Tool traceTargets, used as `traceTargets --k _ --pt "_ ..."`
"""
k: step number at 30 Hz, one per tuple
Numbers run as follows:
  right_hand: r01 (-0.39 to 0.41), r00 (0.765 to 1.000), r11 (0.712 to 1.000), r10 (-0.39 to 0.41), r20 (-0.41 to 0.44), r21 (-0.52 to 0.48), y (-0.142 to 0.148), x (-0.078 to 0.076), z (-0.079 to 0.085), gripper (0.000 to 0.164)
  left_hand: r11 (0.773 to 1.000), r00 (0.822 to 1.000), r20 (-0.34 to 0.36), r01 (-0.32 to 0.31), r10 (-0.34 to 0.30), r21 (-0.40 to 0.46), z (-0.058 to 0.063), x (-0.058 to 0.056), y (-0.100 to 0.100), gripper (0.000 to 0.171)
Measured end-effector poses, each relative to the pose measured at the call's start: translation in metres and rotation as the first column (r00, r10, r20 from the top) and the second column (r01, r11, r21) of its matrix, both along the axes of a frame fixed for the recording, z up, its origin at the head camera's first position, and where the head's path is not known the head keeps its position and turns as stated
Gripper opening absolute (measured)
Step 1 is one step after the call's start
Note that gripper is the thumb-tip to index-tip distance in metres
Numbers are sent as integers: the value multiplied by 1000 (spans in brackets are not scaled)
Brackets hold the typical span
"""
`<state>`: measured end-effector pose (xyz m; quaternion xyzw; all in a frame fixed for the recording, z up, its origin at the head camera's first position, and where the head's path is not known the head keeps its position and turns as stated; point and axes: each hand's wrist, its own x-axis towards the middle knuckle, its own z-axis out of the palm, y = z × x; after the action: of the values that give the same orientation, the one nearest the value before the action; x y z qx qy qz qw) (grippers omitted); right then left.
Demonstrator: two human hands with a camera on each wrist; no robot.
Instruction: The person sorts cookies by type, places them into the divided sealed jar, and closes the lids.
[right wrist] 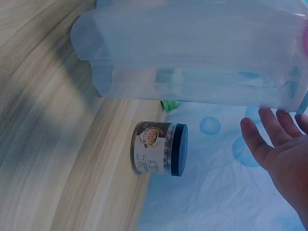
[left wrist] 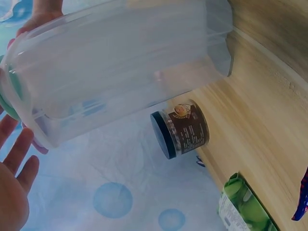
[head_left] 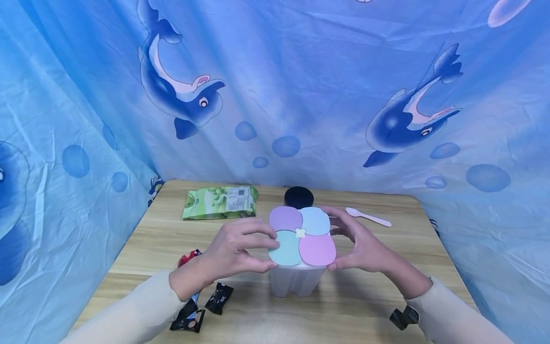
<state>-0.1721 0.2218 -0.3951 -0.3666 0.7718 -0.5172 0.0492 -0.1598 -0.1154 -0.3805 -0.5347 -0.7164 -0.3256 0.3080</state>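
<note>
A tall translucent plastic container (head_left: 296,281) stands upright on the table, topped by a flower-shaped lid (head_left: 317,250) with purple, pale blue, mint and pink petals. My left hand (head_left: 240,246) holds the lid's left side, thumb at the front corner and fingertips by the mint petal. On the opposite side, my right hand (head_left: 361,241) spans the lid's edge, its thumb at the pink petal and its fingers near the blue one. From the right wrist view, my right fingers (right wrist: 275,126) reach up to the rim. The container's clear wall (left wrist: 115,62) fills the left wrist view.
Behind the container stands a jar with a black lid (head_left: 298,196) and a brown label (left wrist: 190,127). A green packet (head_left: 220,202) lies at the back left, a white spoon (head_left: 368,217) at the back right. Small black wrapped snacks (head_left: 219,298) lie near my left forearm.
</note>
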Motion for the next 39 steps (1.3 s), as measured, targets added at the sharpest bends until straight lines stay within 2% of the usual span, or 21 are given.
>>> traceTargets --k 4,10,12,16,19,24,31,36,39 --pt "9 1000 1000 -9 10 6 0 0 1 114 1000 1000 -20 -10 11 3 1 1 0 24" --pt "20 1000 999 -20 15 28 0 2 2 114 998 998 -43 48 -46 46 9 0 3 16" --pt "21 1000 999 -21 14 35 -1 2 2 114 998 998 -8 55 -55 30 13 0 3 19" --pt "21 1000 999 -22 10 48 0 3 2 113 996 987 138 83 -84 15 22 1 1 22" --pt "21 1000 998 -22 8 53 0 4 4 113 995 965 246 97 -92 -5 31 0 2 19" --pt "8 1000 999 -8 -2 51 2 3 4 112 994 926 375 80 -46 -76 46 -4 3 13" --pt "-3 1000 999 3 -13 42 2 3 2 111 998 859 512 53 -23 -43 54 -13 7 6" --pt "11 1000 998 -11 -5 58 2 5 4 110 999 792 611 37 -10 -31 56 -17 11 8" --pt "23 1000 997 -23 0 68 1 7 6 110 999 744 668 38 -9 -29 56 -20 14 7"
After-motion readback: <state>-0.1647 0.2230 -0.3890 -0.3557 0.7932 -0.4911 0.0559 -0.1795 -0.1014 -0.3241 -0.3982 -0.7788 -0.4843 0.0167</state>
